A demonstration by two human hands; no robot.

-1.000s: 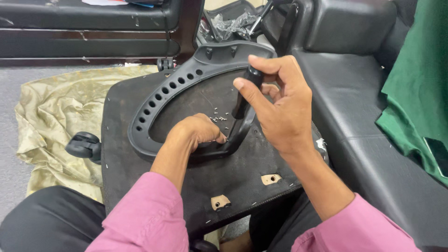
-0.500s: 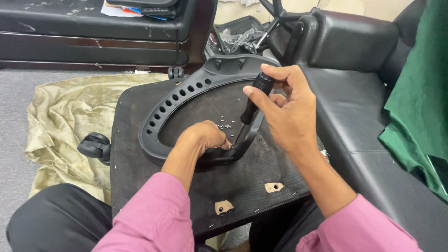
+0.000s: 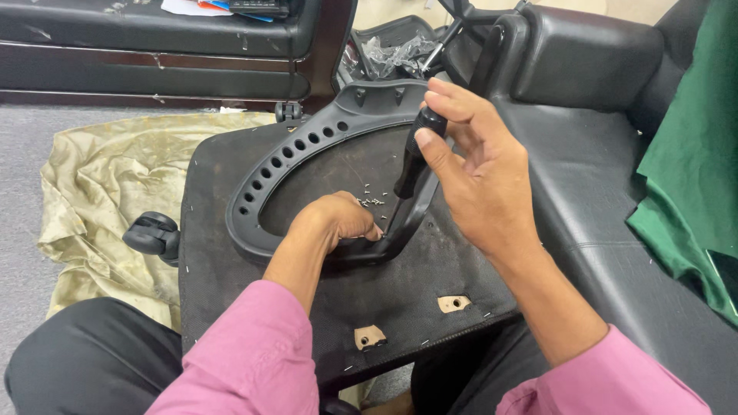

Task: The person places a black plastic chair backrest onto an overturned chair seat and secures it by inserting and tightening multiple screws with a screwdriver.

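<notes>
- While the left hand (image 3: 338, 223) lies curled on the lower bend of the black plastic frame (image 3: 307, 146), pinning it down on the upturned seat board (image 3: 438, 269), the right hand (image 3: 477, 184) closes its fingers round the top of a black screwdriver handle (image 3: 415, 165).
- Judging by this, a fastening step is in hand: the tool stands tilted, its tip hidden just beside the left hand's fingers.
- Small loose screws (image 3: 373, 201) lie inside the frame's loop, just above the left hand.
- Next, the move likely calls for steady downward pressure and twisting, with the frame kept from shifting.
- Beyond the left forearm lie a caster wheel (image 3: 154, 234) and crumpled cloth (image 3: 92, 200).
</notes>
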